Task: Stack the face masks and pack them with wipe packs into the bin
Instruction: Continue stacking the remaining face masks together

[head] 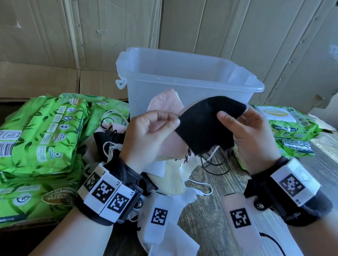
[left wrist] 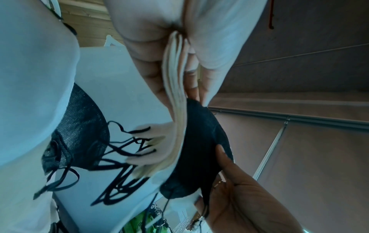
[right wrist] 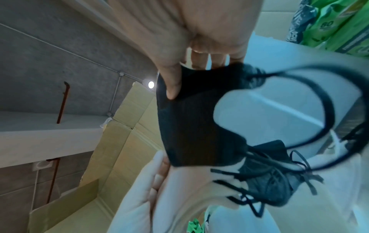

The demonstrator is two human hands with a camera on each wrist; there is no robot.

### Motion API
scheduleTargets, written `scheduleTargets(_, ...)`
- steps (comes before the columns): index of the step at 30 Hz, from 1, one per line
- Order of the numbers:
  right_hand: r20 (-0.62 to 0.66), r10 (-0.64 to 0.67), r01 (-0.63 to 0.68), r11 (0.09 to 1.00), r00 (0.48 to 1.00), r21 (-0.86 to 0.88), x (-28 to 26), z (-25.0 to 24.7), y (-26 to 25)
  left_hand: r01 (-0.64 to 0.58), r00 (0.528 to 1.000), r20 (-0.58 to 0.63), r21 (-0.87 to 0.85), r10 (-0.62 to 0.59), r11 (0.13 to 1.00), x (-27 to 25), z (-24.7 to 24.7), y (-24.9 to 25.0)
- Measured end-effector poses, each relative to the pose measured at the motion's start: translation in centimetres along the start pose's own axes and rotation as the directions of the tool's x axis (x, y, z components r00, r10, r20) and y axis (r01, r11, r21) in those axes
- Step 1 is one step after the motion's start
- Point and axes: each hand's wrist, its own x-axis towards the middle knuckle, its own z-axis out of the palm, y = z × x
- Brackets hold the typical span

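My right hand (head: 235, 119) pinches a black face mask (head: 204, 123) between thumb and fingers, held up in front of the clear plastic bin (head: 191, 75). My left hand (head: 160, 124) grips a small stack of pale pink and cream masks (head: 166, 102) and touches the black mask's left edge. In the left wrist view the stacked mask edges (left wrist: 175, 94) sit pinched in my fingers beside the black mask (left wrist: 199, 141). In the right wrist view my thumb presses the black mask (right wrist: 195, 123); its ear loops (right wrist: 311, 113) dangle. Loose masks (head: 173, 191) lie on the table below.
Green wipe packs (head: 34, 133) are piled at the left, more green wipe packs (head: 286, 124) at the right of the bin. Cardboard walls (head: 91, 24) stand behind. White and black masks with tangled loops (head: 107, 142) cover the wooden table (head: 229, 198) near my wrists.
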Motion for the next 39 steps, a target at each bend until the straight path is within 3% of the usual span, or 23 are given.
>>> scheduleTargets(2, -0.024, -0.001, 0.003, 0.998, 1.000, 0.070, 0.2, -0.1, -0.5, 0.000, 1.000, -0.014, -0.007, -0.001, 1.000, 0.1, 0.0, -0.1)
scheduleTargets(5, 0.080, 0.022, -0.026, 0.999, 0.997, 0.048, 0.3, -0.1, -0.9, 0.034, 0.999, -0.010, 0.017, -0.034, 0.999, 0.1, -0.2, 0.1)
scheduleTargets(7, 0.178, 0.078, -0.076, 0.997, 0.981, -0.018, 0.2, 0.4, -0.9, 0.052, 0.992, 0.119, -0.007, -0.051, 0.999, -0.1, -0.2, 0.4)
scheduleTargets(9, 0.230, 0.129, -0.107, 0.989, 0.965, -0.103, 0.1, 1.1, -0.6, 0.095, 0.954, 0.292, -0.072, -0.070, 0.993, -0.6, 0.0, 0.7)
scheduleTargets(11, 0.234, 0.159, -0.122, 0.979, 0.959, -0.163, 0.0, 1.9, -0.3, 0.105, 0.933, 0.351, -0.067, -0.075, 0.992, -1.0, 0.4, 0.8)
scheduleTargets(14, 0.191, 0.189, -0.130, 0.949, 0.963, -0.287, 0.0, 2.4, -0.2, 0.071, 0.947, 0.310, 0.044, -0.081, 0.997, -0.8, 0.6, 0.0)
scheduleTargets(17, 0.210, 0.217, -0.149, 0.942, 0.953, -0.300, 0.0, 2.3, -0.3, 0.037, 0.963, 0.260, 0.123, -0.068, 0.992, -0.6, 0.4, -0.2)
scheduleTargets(20, 0.244, 0.207, -0.132, 0.948, 0.947, -0.290, -0.3, 2.3, -0.4, 0.021, 0.971, 0.231, 0.155, -0.057, 0.988, -0.6, 0.2, -0.1)
scheduleTargets(24, 0.242, 0.194, -0.078, 0.906, 0.951, -0.417, -0.5, 1.6, -0.2, 0.019, 0.980, 0.194, 0.186, -0.056, 0.982, -0.3, -0.1, -0.4)
scheduleTargets(29, 0.112, 0.148, -0.076, 0.871, 0.983, -0.486, -0.1, 0.0, 0.2, 0.014, 0.990, 0.134, 0.204, -0.042, 0.979, -0.1, -0.5, -0.1)
scheduleTargets(34, 0.063, 0.232, -0.161, 0.821, 0.971, -0.548, -0.2, -1.0, -1.0, 0.025, 0.996, 0.072, 0.227, -0.042, 0.974, 0.1, -0.7, -0.2)
scheduleTargets(37, 0.068, 0.212, -0.146, 0.840, 0.975, -0.523, 0.0, -1.0, -1.8, 0.016, 0.994, 0.105, 0.259, -0.044, 0.966, 0.1, -0.7, -0.3)
scheduleTargets(39, 0.151, 0.182, -0.072, 0.835, 0.972, -0.546, 0.0, -0.1, -2.1, -0.001, 0.988, 0.151, 0.275, -0.042, 0.961, 0.0, -0.5, -0.4)
